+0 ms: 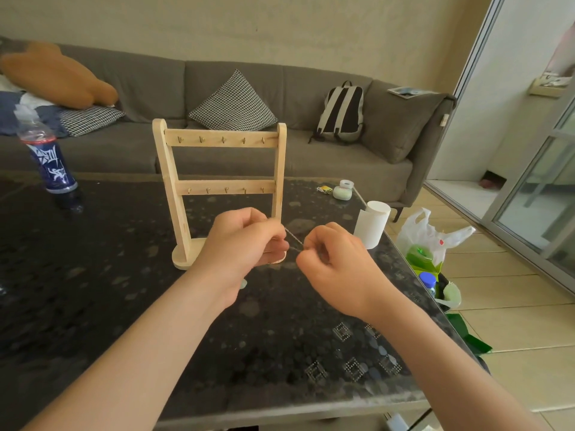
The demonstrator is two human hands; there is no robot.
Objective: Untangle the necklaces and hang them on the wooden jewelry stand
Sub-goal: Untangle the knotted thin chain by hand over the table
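One fine silvery chain (294,236), pinched between left hand (245,241) and right hand (336,259).

No word, brand or number can be read anywhere here. The clear plastic bottle with a dark blue label (51,163), standing at the far left of the dark speckled glass table (93,275), carries white graffiti-style lettering and a small white figure, but the letters are too stylised and blurred to make out. The green carton inside the white plastic bag (420,256) beside the table's right edge and the small pale green case (342,191) at the table's far side show only faint marks too small to read, and a tiny red tag on the bag is likewise illegible.
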